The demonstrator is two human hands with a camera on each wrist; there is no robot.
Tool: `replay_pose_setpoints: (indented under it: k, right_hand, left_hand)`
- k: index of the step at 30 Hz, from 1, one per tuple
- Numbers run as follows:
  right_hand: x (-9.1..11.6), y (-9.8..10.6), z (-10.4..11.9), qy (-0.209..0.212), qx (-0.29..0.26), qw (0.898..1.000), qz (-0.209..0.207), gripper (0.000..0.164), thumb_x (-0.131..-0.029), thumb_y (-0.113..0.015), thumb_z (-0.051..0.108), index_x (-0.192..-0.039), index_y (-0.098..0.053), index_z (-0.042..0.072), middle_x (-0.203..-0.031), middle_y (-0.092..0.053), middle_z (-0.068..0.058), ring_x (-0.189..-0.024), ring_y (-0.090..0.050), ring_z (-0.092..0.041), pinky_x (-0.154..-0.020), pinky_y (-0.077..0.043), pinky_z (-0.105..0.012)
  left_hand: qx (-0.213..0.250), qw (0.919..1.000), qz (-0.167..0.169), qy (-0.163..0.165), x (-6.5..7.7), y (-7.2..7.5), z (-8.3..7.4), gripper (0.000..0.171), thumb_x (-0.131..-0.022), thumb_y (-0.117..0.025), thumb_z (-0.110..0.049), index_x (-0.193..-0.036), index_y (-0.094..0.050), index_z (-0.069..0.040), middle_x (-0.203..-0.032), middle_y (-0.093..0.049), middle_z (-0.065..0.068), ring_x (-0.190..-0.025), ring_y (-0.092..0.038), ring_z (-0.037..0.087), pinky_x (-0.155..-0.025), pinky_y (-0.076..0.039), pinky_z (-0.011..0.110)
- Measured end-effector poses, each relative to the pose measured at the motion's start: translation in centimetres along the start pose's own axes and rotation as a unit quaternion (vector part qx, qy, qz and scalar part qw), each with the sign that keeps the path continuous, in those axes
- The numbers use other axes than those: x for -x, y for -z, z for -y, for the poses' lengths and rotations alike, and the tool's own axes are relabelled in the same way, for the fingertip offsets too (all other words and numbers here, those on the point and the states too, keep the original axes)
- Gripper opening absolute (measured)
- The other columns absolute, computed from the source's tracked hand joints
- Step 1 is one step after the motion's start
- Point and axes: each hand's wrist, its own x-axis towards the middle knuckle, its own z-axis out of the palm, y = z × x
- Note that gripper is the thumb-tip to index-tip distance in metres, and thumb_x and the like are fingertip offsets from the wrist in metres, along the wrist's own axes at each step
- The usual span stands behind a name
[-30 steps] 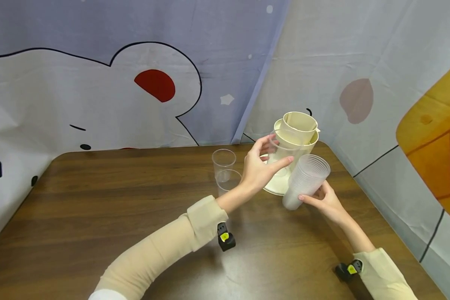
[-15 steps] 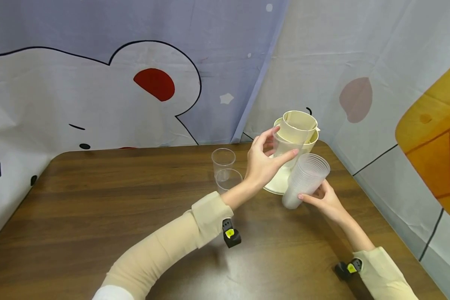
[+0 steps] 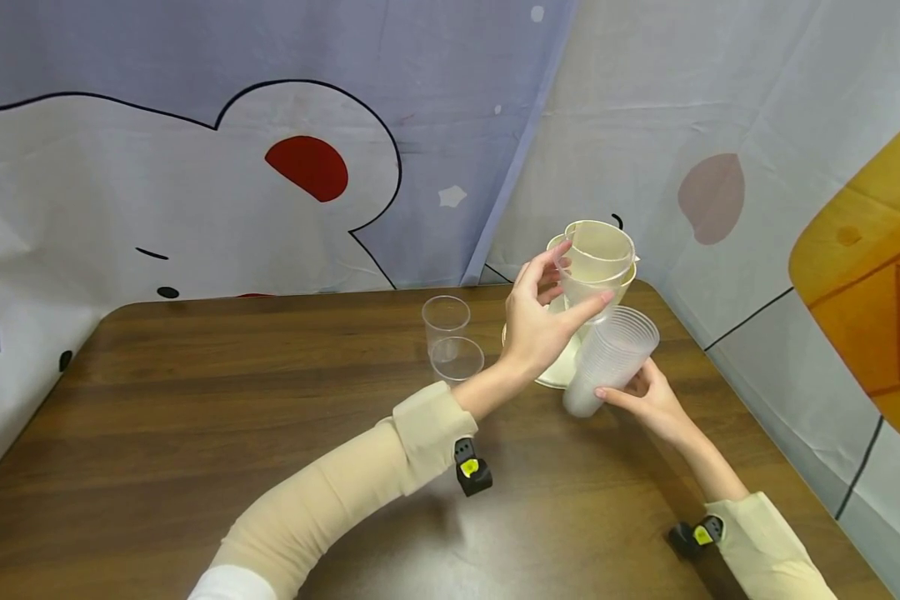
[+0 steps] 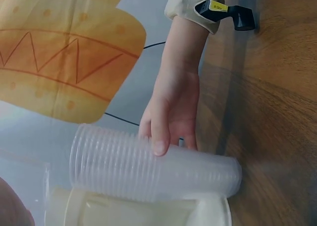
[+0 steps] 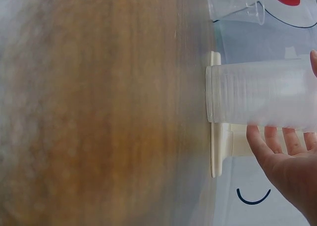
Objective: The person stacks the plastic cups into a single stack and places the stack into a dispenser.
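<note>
My left hand (image 3: pixel 536 325) pinches a single clear plastic cup (image 3: pixel 587 287) by its sides, thumb on the near side and fingers behind. That cup is above the top end of a stack of clear plastic cups (image 3: pixel 612 358). Tilted on the right side of the table, the stack is gripped low by my right hand (image 3: pixel 654 404). In the right wrist view, that hand's fingers (image 5: pixel 267 144) press along one side of the stack. Directly behind both stands a cream plastic holder (image 3: pixel 558 367) with a round base and cylindrical top, partly hidden by the cups.
Two clear cups, a rear one (image 3: pixel 445 321) and a front one (image 3: pixel 456 358), stand left of the holder; my left forearm partly hides the front one. The brown wooden table (image 3: pixel 217 400) meets a printed cloth backdrop (image 3: pixel 450 150) at its back and right edges.
My left hand has moved right and slightly up with its cup, bringing it in front of the holder's top and over the stack. The right hand and stack have hardly moved.
</note>
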Motion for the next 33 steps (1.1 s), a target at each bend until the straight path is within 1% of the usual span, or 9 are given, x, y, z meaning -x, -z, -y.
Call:
replay_pose_setpoints:
  k: [5, 10, 16, 18, 23, 28, 33]
  right_hand:
    - [0.1, 0.0, 0.0, -0.002, -0.004, 1.000, 0.004, 0.064, -0.086, -0.064, -0.003, -0.139, -0.034, 0.018, -0.123, -0.053, 0.014, -0.109, -0.056, 0.003, -0.087, -0.049, -0.012]
    - [0.1, 0.0, 0.1, -0.006, -0.005, 1.000, 0.006, 0.063, -0.086, -0.064, -0.002, -0.137, -0.034, 0.019, -0.122, -0.053, 0.014, -0.109, -0.056, 0.003, -0.087, -0.050, -0.013]
    - [0.2, 0.0, 0.1, -0.009, 0.001, 1.000, 0.004, 0.062, -0.087, -0.064, -0.002, -0.137, -0.034, 0.019, -0.122, -0.052, 0.014, -0.108, -0.056, 0.003, -0.086, -0.050, -0.013]
    - [0.2, 0.0, 0.1, -0.010, 0.002, 1.000, 0.004, 0.062, -0.087, -0.064, -0.001, -0.137, -0.034, 0.019, -0.123, -0.052, 0.014, -0.108, -0.056, 0.003, -0.086, -0.050, -0.013]
    - [0.3, 0.0, 0.0, -0.016, 0.001, 1.000, 0.002, 0.060, -0.087, -0.064, -0.001, -0.136, -0.035, 0.019, -0.121, -0.053, 0.015, -0.106, -0.057, 0.003, -0.085, -0.050, -0.013]
    - [0.4, 0.0, -0.1, -0.021, 0.002, 1.000, -0.002, 0.059, -0.087, -0.064, 0.000, -0.135, -0.036, 0.019, -0.118, -0.054, 0.015, -0.104, -0.058, 0.002, -0.084, -0.051, -0.014]
    - [0.5, 0.0, -0.1, -0.017, 0.000, 1.000, -0.001, 0.060, -0.087, -0.064, -0.001, -0.135, -0.035, 0.019, -0.119, -0.054, 0.015, -0.105, -0.058, 0.002, -0.084, -0.051, -0.014]
  left_hand:
    - [0.020, 0.9997, 0.011, -0.012, 0.1, -0.5, -0.1, 0.066, -0.074, -0.080, -0.009, -0.134, -0.053, -0.008, -0.121, -0.056, 0.015, -0.110, -0.056, 0.016, -0.093, -0.050, 0.016]
    - [0.030, 0.9991, 0.028, -0.011, 0.2, -1.0, -0.1, 0.066, -0.075, -0.080, -0.008, -0.134, -0.051, -0.007, -0.122, -0.056, 0.020, -0.111, -0.055, 0.018, -0.093, -0.049, 0.015]
    - [0.029, 0.9987, 0.042, -0.006, 0.4, -1.4, 0.1, 0.067, -0.074, -0.081, -0.008, -0.134, -0.051, -0.007, -0.123, -0.058, 0.018, -0.112, -0.058, 0.020, -0.093, -0.049, 0.014]
    - [0.029, 0.9985, 0.047, -0.002, 0.5, -1.5, 0.1, 0.067, -0.073, -0.081, -0.008, -0.133, -0.051, -0.007, -0.123, -0.059, 0.017, -0.112, -0.059, 0.019, -0.092, -0.049, 0.014]
    - [0.033, 0.9972, 0.066, 0.005, 0.6, -1.8, 0.5, 0.067, -0.073, -0.082, -0.008, -0.133, -0.051, -0.006, -0.124, -0.060, 0.017, -0.115, -0.059, 0.022, -0.092, -0.049, 0.014]
    - [0.025, 0.9964, 0.080, 0.008, 0.6, -1.8, 0.8, 0.067, -0.073, -0.082, -0.008, -0.133, -0.051, -0.006, -0.126, -0.060, 0.016, -0.117, -0.059, 0.022, -0.092, -0.050, 0.015]
    - [0.024, 0.9960, 0.086, 0.013, 0.6, -1.8, 0.9, 0.072, -0.073, -0.082, -0.006, -0.135, -0.047, -0.008, -0.127, -0.060, 0.016, -0.119, -0.058, 0.024, -0.093, -0.050, 0.016]
